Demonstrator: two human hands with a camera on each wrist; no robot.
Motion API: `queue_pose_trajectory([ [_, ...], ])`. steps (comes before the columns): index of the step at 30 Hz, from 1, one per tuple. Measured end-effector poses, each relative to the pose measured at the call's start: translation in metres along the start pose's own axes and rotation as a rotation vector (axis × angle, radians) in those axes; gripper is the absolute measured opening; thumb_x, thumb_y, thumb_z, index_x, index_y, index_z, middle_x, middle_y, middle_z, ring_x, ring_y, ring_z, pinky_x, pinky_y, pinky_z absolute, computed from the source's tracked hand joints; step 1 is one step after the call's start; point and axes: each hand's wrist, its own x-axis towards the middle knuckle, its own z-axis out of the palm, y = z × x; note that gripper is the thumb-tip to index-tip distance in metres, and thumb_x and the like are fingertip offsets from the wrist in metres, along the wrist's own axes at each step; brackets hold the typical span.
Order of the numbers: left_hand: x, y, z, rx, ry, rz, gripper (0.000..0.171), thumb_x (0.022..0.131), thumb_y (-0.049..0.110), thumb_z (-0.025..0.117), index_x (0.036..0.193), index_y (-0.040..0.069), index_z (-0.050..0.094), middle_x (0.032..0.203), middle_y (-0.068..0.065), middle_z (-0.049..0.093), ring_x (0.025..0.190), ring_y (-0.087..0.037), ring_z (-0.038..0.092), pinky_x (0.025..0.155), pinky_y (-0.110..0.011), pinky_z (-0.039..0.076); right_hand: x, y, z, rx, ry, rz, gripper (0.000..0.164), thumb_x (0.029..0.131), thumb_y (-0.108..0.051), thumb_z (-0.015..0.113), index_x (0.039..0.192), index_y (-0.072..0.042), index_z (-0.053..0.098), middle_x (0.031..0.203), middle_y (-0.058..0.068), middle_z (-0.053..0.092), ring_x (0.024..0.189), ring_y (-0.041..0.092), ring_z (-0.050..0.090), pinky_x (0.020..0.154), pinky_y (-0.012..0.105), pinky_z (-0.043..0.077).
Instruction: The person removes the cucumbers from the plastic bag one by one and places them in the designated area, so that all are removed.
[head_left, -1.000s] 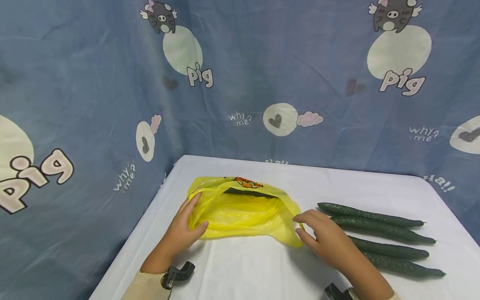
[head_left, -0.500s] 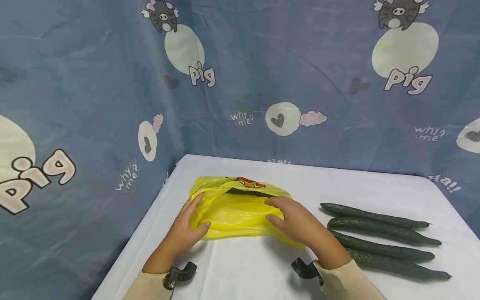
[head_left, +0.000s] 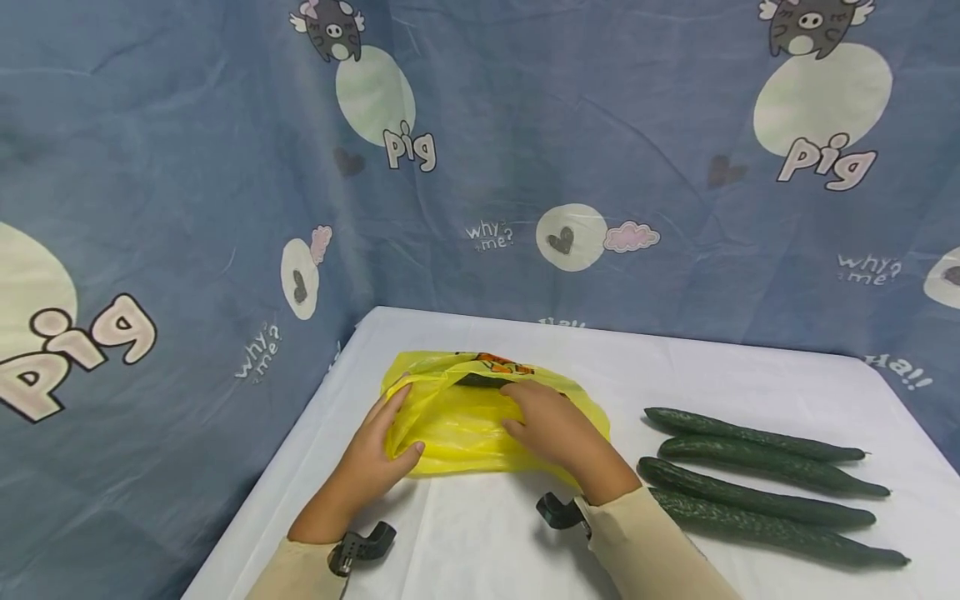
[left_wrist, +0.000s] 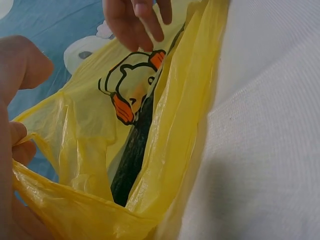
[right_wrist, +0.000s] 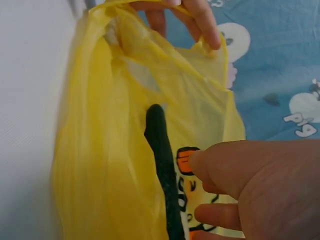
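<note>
A yellow plastic bag point(head_left: 450, 433) lies on the table, its mouth facing the person. At the bag's left side my left hand point(head_left: 371, 458) holds the edge of the mouth, with the lower fingers curled on the plastic in the left wrist view and the thumb apart. Inside the bag lies a dark green cucumber point(right_wrist: 162, 165), partly covered by the plastic. My right hand point(head_left: 558, 425) reaches over the opening from the right, its loosely bent fingers close to the cucumber and the printed cartoon point(left_wrist: 135, 87). Thumb and fingers of that hand are apart, with nothing between them.
Several cucumbers point(head_left: 765, 463) lie side by side on the right of the white-covered table point(head_left: 480, 542). A blue curtain point(head_left: 465, 150) with pig prints hangs behind and to the left. Each wrist wears a black camera mount point(head_left: 363, 546).
My right hand has left the bag's right edge and moved left over the opening, towards the cucumber inside. My left hand keeps its hold at the left edge.
</note>
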Motion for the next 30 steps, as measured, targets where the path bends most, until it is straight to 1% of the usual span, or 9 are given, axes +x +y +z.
queue_pose_trajectory([
  [4, 0.000, -0.001, 0.000, 0.006, -0.005, -0.001, 0.087, 0.093, 0.018, 0.075, 0.167, 0.027, 0.029, 0.172, -0.011, 0.025, 0.156, -0.041, 0.028, 0.119, -0.072, 0.026, 0.009, 0.000, 0.006, -0.010, -0.016, 0.017, 0.058, 0.103, -0.036, 0.067, 0.155, -0.016, 0.051, 0.157, 0.007, 0.052, 0.147, 0.030, 0.047, 0.118, 0.051, 0.041],
  [8, 0.000, -0.002, 0.000, 0.010, -0.004, 0.001, 0.087, 0.093, 0.018, 0.075, 0.167, 0.026, 0.029, 0.172, -0.012, 0.026, 0.155, -0.041, 0.030, 0.119, -0.072, 0.027, 0.019, -0.001, 0.010, -0.022, -0.041, 0.021, 0.063, 0.103, -0.040, 0.065, 0.159, -0.016, 0.046, 0.160, 0.008, 0.049, 0.150, 0.032, 0.043, 0.119, 0.051, 0.040],
  [13, 0.001, -0.002, 0.000, 0.002, -0.009, 0.003, 0.088, 0.093, 0.017, 0.075, 0.167, 0.027, 0.029, 0.171, -0.012, 0.028, 0.151, -0.041, 0.036, 0.118, -0.071, 0.030, 0.029, -0.001, 0.012, -0.024, -0.071, 0.073, 0.070, 0.105, -0.048, 0.060, 0.164, -0.018, 0.036, 0.166, 0.010, 0.040, 0.155, 0.037, 0.033, 0.121, 0.055, 0.037],
  [17, 0.002, -0.003, 0.001, -0.006, -0.007, 0.006, 0.088, 0.092, 0.016, 0.076, 0.166, 0.027, 0.029, 0.171, -0.012, 0.028, 0.149, -0.041, 0.040, 0.117, -0.070, 0.032, 0.037, 0.000, 0.016, -0.005, -0.082, 0.085, 0.071, 0.106, -0.053, 0.055, 0.164, -0.018, 0.035, 0.166, 0.011, 0.039, 0.155, 0.039, 0.031, 0.122, 0.057, 0.035],
  [20, 0.001, -0.003, 0.002, -0.009, -0.008, 0.002, 0.088, 0.093, 0.016, 0.075, 0.166, 0.028, 0.029, 0.172, -0.011, 0.026, 0.149, -0.041, 0.040, 0.117, -0.070, 0.032, 0.044, 0.002, 0.019, -0.032, -0.083, 0.083, 0.070, 0.107, -0.054, 0.050, 0.164, -0.016, 0.037, 0.166, 0.012, 0.041, 0.155, 0.040, 0.033, 0.124, 0.057, 0.030],
  [24, 0.000, -0.003, 0.003, -0.005, -0.010, -0.005, 0.088, 0.092, 0.016, 0.075, 0.166, 0.029, 0.030, 0.171, -0.011, 0.028, 0.147, -0.041, 0.042, 0.117, -0.069, 0.034, 0.053, 0.004, 0.025, -0.100, -0.067, 0.079, 0.067, 0.108, -0.054, 0.047, 0.160, -0.011, 0.044, 0.159, 0.013, 0.050, 0.151, 0.040, 0.039, 0.126, 0.056, 0.027],
  [27, -0.001, -0.002, 0.002, -0.005, -0.008, -0.007, 0.089, 0.092, 0.016, 0.076, 0.166, 0.029, 0.029, 0.170, -0.011, 0.031, 0.148, -0.040, 0.042, 0.117, -0.067, 0.034, 0.059, 0.005, 0.029, -0.128, -0.033, 0.078, 0.066, 0.107, -0.054, 0.049, 0.156, -0.009, 0.050, 0.152, 0.013, 0.058, 0.147, 0.041, 0.045, 0.124, 0.058, 0.029],
  [30, -0.001, 0.000, 0.001, -0.005, -0.007, -0.006, 0.088, 0.092, 0.016, 0.075, 0.166, 0.028, 0.030, 0.170, -0.011, 0.030, 0.148, -0.040, 0.042, 0.117, -0.067, 0.035, 0.067, 0.004, 0.032, -0.129, 0.019, 0.094, 0.062, 0.106, -0.056, 0.052, 0.148, -0.011, 0.060, 0.142, 0.013, 0.067, 0.143, 0.044, 0.049, 0.119, 0.063, 0.034],
])
